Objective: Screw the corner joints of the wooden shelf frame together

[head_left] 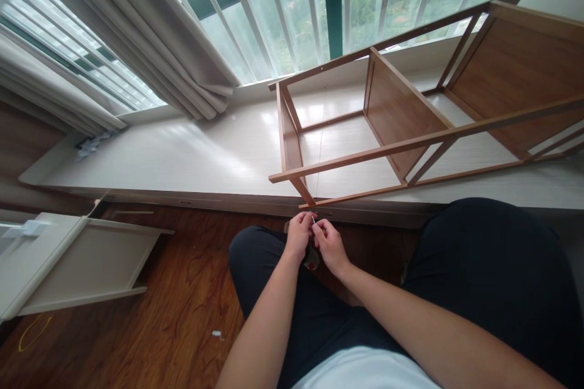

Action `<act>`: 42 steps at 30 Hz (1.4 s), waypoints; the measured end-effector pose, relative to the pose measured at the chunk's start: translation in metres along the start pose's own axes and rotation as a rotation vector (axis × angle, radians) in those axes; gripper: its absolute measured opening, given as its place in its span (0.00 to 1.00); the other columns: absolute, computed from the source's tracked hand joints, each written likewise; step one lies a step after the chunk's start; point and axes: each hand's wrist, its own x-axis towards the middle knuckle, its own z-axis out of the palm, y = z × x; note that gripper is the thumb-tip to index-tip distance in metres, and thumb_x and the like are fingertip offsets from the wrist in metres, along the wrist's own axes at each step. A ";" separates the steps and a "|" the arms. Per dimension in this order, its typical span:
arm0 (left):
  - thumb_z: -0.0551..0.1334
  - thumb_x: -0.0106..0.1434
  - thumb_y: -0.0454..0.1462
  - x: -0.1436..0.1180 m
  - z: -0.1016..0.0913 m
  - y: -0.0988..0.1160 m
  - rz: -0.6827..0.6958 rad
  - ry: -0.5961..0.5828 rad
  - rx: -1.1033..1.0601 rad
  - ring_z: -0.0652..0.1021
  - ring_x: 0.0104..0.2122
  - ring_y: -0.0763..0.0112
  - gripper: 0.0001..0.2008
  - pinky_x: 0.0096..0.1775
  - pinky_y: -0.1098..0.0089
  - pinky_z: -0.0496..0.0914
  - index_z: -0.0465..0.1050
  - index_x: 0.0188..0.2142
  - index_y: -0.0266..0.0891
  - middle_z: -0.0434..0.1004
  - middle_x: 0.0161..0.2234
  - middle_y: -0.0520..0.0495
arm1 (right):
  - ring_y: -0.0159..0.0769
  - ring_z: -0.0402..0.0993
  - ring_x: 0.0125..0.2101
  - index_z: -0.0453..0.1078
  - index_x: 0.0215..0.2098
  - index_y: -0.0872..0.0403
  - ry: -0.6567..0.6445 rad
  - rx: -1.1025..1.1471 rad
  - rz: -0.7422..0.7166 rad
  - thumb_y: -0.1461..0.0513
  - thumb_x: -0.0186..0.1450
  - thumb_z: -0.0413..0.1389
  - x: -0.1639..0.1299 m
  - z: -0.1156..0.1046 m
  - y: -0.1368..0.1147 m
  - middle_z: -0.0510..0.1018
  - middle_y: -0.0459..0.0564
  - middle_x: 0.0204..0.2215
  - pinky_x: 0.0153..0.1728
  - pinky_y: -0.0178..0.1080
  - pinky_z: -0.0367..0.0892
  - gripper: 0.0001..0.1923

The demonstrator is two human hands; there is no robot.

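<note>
A wooden shelf lies on its side on the sill. Just below its corner, the left hand and right hand meet, fingers pinched on a thin string running up across the shelf.

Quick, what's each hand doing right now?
Left hand: closed, pinching a thin string.
Right hand: closed, pinching the same string.

curtain, white panel — wood floor
</note>
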 end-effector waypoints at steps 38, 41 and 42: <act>0.50 0.70 0.45 -0.062 -0.170 0.089 -0.196 0.281 1.439 0.72 0.59 0.53 0.20 0.58 0.53 0.63 0.77 0.52 0.49 0.77 0.56 0.43 | 0.28 0.52 0.17 0.64 0.29 0.53 -0.305 1.025 0.684 0.61 0.66 0.53 0.006 -0.001 -0.011 0.64 0.41 0.18 0.17 0.31 0.48 0.07; 0.55 0.66 0.44 -0.051 -0.206 0.108 -0.423 0.419 1.467 0.78 0.49 0.38 0.21 0.47 0.48 0.69 0.80 0.45 0.32 0.81 0.45 0.25 | 0.28 0.53 0.16 0.65 0.30 0.53 -0.291 1.039 0.684 0.62 0.67 0.52 0.006 0.001 -0.010 0.65 0.42 0.18 0.17 0.30 0.48 0.07; 0.53 0.67 0.44 -0.051 -0.208 0.111 -0.423 0.447 1.471 0.78 0.48 0.38 0.22 0.47 0.49 0.70 0.80 0.46 0.33 0.81 0.45 0.25 | 0.28 0.53 0.16 0.65 0.30 0.53 -0.290 1.037 0.685 0.62 0.67 0.51 0.006 0.002 -0.010 0.65 0.42 0.18 0.17 0.30 0.48 0.08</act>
